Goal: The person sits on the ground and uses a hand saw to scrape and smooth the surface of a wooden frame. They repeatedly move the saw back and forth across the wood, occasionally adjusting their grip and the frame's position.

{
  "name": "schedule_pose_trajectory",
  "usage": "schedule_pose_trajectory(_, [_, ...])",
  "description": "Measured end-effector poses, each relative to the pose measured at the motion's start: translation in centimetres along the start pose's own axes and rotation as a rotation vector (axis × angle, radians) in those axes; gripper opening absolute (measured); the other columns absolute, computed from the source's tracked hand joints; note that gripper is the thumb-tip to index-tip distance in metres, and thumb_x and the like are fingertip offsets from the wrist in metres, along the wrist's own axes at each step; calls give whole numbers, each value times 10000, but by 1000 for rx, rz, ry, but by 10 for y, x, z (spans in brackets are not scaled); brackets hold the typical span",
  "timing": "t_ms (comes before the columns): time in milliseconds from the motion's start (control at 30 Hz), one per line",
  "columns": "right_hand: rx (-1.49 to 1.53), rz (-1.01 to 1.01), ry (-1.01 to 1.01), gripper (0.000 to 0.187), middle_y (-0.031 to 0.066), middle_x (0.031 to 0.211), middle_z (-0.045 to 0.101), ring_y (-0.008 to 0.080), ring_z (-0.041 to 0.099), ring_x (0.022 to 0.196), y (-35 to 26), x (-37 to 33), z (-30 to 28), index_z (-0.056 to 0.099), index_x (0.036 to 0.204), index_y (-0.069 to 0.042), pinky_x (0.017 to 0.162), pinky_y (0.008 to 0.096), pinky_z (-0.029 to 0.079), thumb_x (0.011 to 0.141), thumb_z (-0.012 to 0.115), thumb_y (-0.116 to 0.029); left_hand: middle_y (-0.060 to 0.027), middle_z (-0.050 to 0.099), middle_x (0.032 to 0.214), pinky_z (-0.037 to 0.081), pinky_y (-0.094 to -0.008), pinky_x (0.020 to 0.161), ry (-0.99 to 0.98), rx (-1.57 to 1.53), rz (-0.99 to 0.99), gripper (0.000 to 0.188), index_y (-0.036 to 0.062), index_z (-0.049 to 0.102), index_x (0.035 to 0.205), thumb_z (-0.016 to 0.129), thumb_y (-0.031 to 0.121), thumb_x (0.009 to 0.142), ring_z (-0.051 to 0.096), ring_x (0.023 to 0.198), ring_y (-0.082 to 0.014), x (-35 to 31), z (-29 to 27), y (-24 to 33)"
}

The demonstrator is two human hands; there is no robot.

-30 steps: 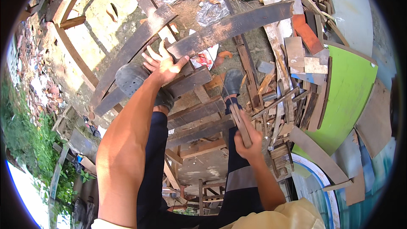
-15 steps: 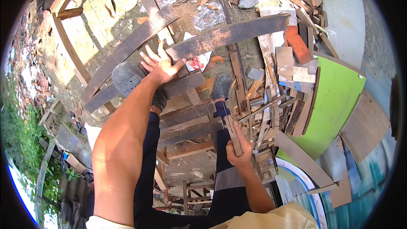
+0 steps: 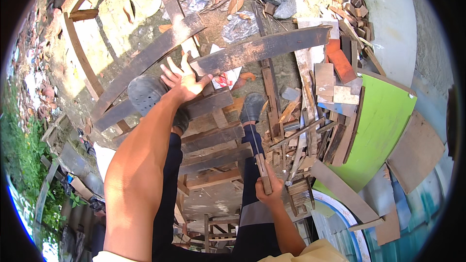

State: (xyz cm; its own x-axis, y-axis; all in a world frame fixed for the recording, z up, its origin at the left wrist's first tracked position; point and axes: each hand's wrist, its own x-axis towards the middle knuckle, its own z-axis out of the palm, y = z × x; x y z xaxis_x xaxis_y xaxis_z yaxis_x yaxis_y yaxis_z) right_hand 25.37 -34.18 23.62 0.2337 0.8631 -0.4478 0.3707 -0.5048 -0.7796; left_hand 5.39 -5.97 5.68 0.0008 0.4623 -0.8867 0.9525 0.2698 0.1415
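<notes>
My left hand (image 3: pixel 187 81) has its fingers spread and lies over a light wooden strip, beside the near end of a dark plank (image 3: pixel 262 48). My right hand (image 3: pixel 272 189) is closed round the wooden handle of what looks like a handsaw (image 3: pixel 263 172). Its thin blade shows nearly edge-on, running up past my right shoe (image 3: pixel 253 106). A second dark plank (image 3: pixel 141 63) slants away to the left. My left shoe (image 3: pixel 145 93) is by the dark boards, and several short dark boards (image 3: pixel 213 138) lie crosswise between my legs.
Scrap wood (image 3: pixel 340 68) is heaped at the right, with a green board (image 3: pixel 376 121) beside it. Grey stones (image 3: pixel 285 6), clear plastic (image 3: pixel 240 26) and dry leaves lie at the far side. A wooden frame (image 3: pixel 80 48) stands far left, and green plants (image 3: pixel 29 165) grow at the left.
My right hand has drawn the saw back toward my body, slightly to the left. My left hand stays in nearly the same place on the wood.
</notes>
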Motion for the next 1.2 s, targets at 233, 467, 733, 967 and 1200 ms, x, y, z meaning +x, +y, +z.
schedule_pose_trajectory(233, [133, -229, 181, 662, 257, 1033, 707, 164, 687, 740, 10, 231, 82, 507, 1470, -63, 698, 301, 538, 814, 587, -30, -327, -294, 1583, -91, -714, 1125, 67, 34, 40, 1226, 253, -85, 1603, 626, 801, 768, -279, 1437, -569, 8, 3, 4])
schedule_pose_trajectory(467, [86, 69, -53, 678, 211, 1265, 688, 112, 694, 822, -2, 43, 6, 493, 1450, 54, 716, 263, 539, 774, 552, 53, -335, -299, 1576, -125, -692, 1132, 13, 8, -13, 1242, 193, -123, 1599, 640, 753, 794, -311, 1430, -552, -2, -2, -11])
schedule_pose_trajectory(733, [99, 40, -8, 716, 224, 1002, 721, 226, 697, 743, 13, 164, 54, 474, 1498, -81, 716, 313, 547, 797, 580, 18, -336, -302, 1575, -130, -693, 1128, -45, 4, -11, 1260, 170, -130, 1599, 654, 736, 792, -340, 1419, -544, -5, -6, 8])
schedule_pose_trajectory(967, [144, 44, -14, 706, 203, 1089, 729, 203, 696, 722, -9, 131, 40, 498, 1484, -62, 711, 284, 538, 788, 581, 19, -318, -301, 1579, -108, -695, 1133, 58, 6, 1, 1267, 263, -86, 1600, 663, 807, 736, -291, 1435, -558, 13, 5, -11])
schedule_pose_trajectory(1200, [75, -79, -26, 703, 215, 1271, 682, 155, 736, 791, -1, 50, 7, 481, 1462, 39, 706, 239, 544, 762, 545, 41, -333, -318, 1565, -117, -713, 1119, -10, -21, -18, 1266, 235, -74, 1603, 660, 802, 741, -320, 1414, -574, 5, 0, -13])
